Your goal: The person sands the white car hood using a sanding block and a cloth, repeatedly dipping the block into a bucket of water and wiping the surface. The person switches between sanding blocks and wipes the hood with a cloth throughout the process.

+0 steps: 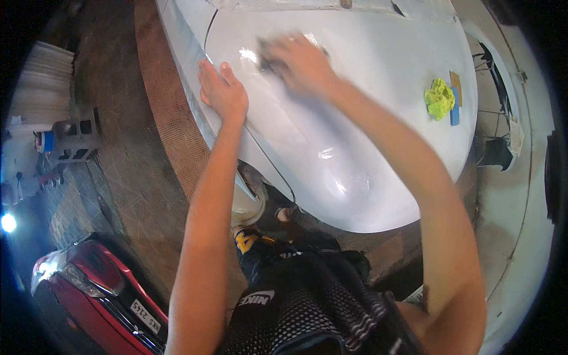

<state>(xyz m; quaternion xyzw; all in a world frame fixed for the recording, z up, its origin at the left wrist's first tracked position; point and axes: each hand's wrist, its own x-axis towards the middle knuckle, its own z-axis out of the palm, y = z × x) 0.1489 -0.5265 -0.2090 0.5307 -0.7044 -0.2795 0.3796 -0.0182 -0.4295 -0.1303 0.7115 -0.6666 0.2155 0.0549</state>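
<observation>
A glossy white car hood point(378, 89) spreads out in front of me, with bright wet-looking highlights on it. My right hand point(302, 62), smeared by motion, presses down on its far left part. A dark grey pad-like piece point(264, 56) shows under the fingers; its exact kind is too blurred to tell. My left hand point(225, 92) lies open over the seam between the hood and the fender point(183, 44), fingers stretched out and holding nothing. On the hood's right side sits a crumpled yellow-green cloth point(439, 99), against a flat blue strip point(455, 115) and a tan one point(455, 81).
A loose white bumper point(502, 65) stands to the right beside another pale car panel point(520, 236). At lower left is a red car point(97, 290). Grey hollow blocks point(77, 139) stand on the left, near a bright lamp point(8, 223). Brown patterned flooring point(165, 100) runs alongside the hood.
</observation>
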